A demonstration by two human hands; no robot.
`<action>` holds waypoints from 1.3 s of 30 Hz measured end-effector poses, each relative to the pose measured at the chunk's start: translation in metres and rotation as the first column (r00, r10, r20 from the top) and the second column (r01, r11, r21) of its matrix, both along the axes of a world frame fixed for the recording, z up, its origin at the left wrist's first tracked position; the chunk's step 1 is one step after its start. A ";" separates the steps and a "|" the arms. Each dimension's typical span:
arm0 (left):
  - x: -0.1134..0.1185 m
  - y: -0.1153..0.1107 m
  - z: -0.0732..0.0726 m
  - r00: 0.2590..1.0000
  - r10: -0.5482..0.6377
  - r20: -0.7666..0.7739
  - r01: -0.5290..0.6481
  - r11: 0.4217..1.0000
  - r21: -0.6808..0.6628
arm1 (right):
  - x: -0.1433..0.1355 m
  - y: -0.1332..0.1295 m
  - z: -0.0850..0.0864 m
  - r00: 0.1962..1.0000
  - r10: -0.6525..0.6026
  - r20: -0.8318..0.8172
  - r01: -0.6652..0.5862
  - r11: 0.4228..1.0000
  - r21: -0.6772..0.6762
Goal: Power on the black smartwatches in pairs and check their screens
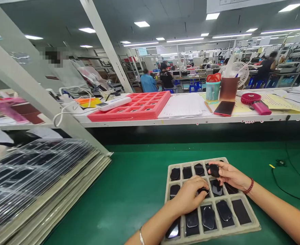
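A beige compartment tray (222, 234) lies on the green bench with glossy black, round-cornered pieces in its cells. My right hand (231, 175) pinches a small black rounded-square piece (214, 170) between thumb and fingers, raised over the tray's back row. My left hand (189, 194) bends over the middle row, its thumb and fingers closed around another black piece (203, 190), which they partly hide. In the front row, a black glossy piece (208, 217) and another black glossy piece (224, 210) lie at a slant. The front right cell shows only a flat black lining (241, 211).
Stacked trays under clear covers (70, 190) stand at the left. A cable (290, 194) lies at the right. The shelf behind holds a red divided tray (162, 105), papers (183, 106), a phone (224, 108), cups and a pink handheld fan (257, 102). Several people sit farther back.
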State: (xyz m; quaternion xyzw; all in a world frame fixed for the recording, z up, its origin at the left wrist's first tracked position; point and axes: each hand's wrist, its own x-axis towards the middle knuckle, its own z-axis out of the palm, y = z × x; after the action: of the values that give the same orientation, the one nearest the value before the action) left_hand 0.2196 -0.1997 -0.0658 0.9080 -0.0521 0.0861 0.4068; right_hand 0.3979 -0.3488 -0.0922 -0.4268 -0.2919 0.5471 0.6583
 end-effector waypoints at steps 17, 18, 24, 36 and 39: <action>0.000 -0.001 0.000 1.000 0.001 -0.004 -0.001 1.000 -0.023 | -0.005 0.003 -0.002 0.982 -0.110 0.152 0.114 0.993 -0.022; 0.000 -0.001 0.001 1.000 0.003 -0.007 -0.003 1.000 -0.023 | -0.005 0.003 -0.001 0.981 -0.112 0.160 0.117 0.993 -0.023; 0.000 -0.002 0.002 1.000 0.004 -0.011 -0.005 1.000 -0.018 | -0.005 0.003 -0.002 0.969 -0.126 0.211 0.134 0.991 -0.025; 0.000 -0.002 0.002 1.000 0.009 -0.013 -0.009 1.000 -0.016 | -0.008 0.004 0.002 0.940 -0.128 0.315 0.142 0.990 -0.022; 0.000 -0.002 0.001 1.000 0.008 -0.011 -0.008 1.000 -0.017 | -0.009 0.005 0.005 0.938 -0.135 0.321 0.149 0.989 -0.021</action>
State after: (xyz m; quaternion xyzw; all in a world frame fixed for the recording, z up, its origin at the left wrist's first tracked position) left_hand 0.2197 -0.2012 -0.0645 0.9050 -0.0454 0.0833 0.4146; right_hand 0.3888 -0.3441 -0.0873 -0.5441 -0.3503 0.4285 0.6306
